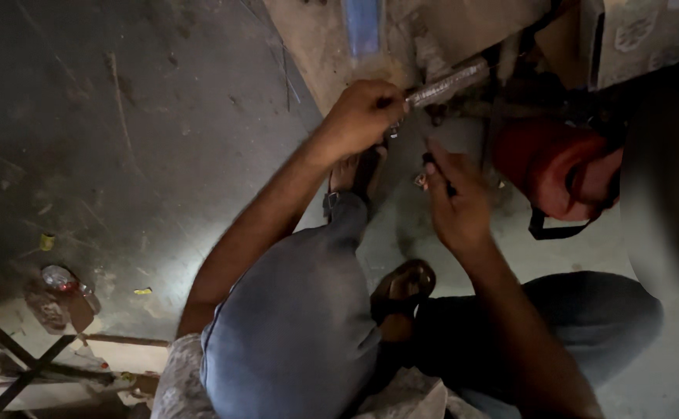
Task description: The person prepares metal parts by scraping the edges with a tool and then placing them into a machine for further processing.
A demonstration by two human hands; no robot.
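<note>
Two bare hands work close together over the floor (pixel 122 155), and we take them from left to right. At the far left we see only small litter on the dark floor, well apart from the work. Our left arm runs up from the lower left across a bent knee in grey trousers (pixel 293 326), the forearm stretched and the wrist slightly cocked. The left hand (pixel 364 115) is curled into a fist, its fingers clamped on the near end of a silvery metal rod (pixel 444 84). That rod slants up and to the right from the fist, toward a dark cluster of machine parts (pixel 525 85) beneath a pale panel.

Just right of the fist and a little lower, our right hand (pixel 456 198) rises from the lower right, palm turned toward us. Its fingers are pinched together on a small dark tool (pixel 432 164); we cannot tell what kind. The tool's tip lies just below the rod's near end, close to the left hand. Further right, a red rounded casing (pixel 556 167) sits just beside the right hand. Below, a sandalled foot (pixel 403 287) rests on the floor between the two legs.
</note>
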